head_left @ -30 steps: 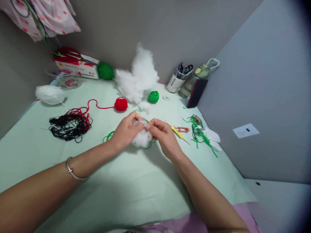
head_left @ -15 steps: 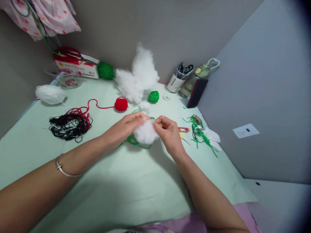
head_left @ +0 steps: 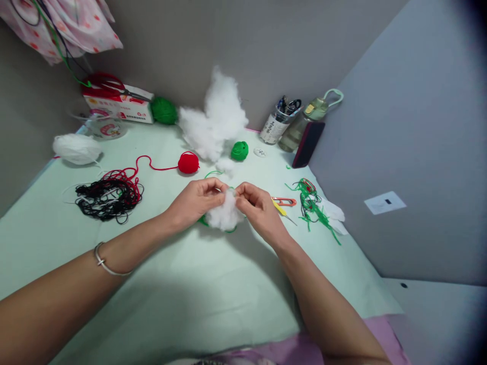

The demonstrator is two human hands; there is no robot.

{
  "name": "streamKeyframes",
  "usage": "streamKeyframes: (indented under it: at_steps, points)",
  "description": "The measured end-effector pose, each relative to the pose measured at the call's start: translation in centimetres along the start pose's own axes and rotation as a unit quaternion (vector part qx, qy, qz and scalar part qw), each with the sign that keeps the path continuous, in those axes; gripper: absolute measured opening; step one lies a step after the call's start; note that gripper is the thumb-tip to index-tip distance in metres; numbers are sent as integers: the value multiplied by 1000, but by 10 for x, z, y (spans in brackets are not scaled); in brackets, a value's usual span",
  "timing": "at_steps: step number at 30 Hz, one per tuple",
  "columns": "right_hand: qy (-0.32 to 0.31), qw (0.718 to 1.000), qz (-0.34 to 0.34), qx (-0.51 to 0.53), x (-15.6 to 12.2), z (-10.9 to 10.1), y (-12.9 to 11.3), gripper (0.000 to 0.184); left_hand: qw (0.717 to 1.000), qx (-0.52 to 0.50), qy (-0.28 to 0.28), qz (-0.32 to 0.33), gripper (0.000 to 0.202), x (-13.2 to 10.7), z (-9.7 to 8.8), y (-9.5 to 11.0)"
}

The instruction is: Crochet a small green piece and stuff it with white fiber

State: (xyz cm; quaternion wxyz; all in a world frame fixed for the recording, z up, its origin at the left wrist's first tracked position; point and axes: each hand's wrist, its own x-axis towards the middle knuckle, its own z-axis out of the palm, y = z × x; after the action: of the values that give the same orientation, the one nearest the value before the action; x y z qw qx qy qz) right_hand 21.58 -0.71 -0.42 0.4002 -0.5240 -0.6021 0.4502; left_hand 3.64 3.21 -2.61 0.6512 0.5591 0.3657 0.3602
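Between my two hands is a tuft of white fibre stuffing [head_left: 225, 213]. My left hand [head_left: 200, 200] pinches its left edge, thumb and fingers together. On the other side, my right hand [head_left: 255, 205] is closed on the stuffing near its top right. A bit of green yarn [head_left: 203, 220] shows beneath and beside the tuft; what it belongs to is mostly hidden. Just right of my right hand lie orange thread snips [head_left: 286, 202] and a yellow-handled crochet hook [head_left: 280, 209]. A small loose piece of stuffing [head_left: 225, 166] rests beyond my fingers.
A large heap of stuffing [head_left: 215, 119] stands at the back. Around it are a red yarn ball [head_left: 188, 163], green yarn ball [head_left: 239, 151], tangled black yarn [head_left: 108, 198], white yarn [head_left: 77, 148], green scraps [head_left: 315, 208], a pen cup [head_left: 274, 128], a bottle [head_left: 299, 133] and a phone [head_left: 309, 145].
My left hand's fingers have gone from stretched flat over the stuffing to pinching it. The tuft is narrower and sits slightly further left; my right hand keeps its hold.
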Motion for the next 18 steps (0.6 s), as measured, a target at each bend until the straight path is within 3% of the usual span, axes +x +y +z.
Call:
streamKeyframes:
  at_steps: [5, 9, 12, 18]
  points:
    - [-22, 1000, -7, -8, -4, 7, 0, 9, 995, 38, 76, 49, 18, -3, 11, -5]
    - [7, 1000, 7, 12, -4, 15, 6, 12, 990, 61, 107, 64, 19, -5, 16, -8]
    - [45, 999, 19, 19, -1, 16, 7, 16, 992, 63, 87, 70, 18, -6, 16, -3]
    - [109, 994, 0, 5, 3, 9, 7, 20, 999, 1, -3, 32, 20, -10, 13, 6]
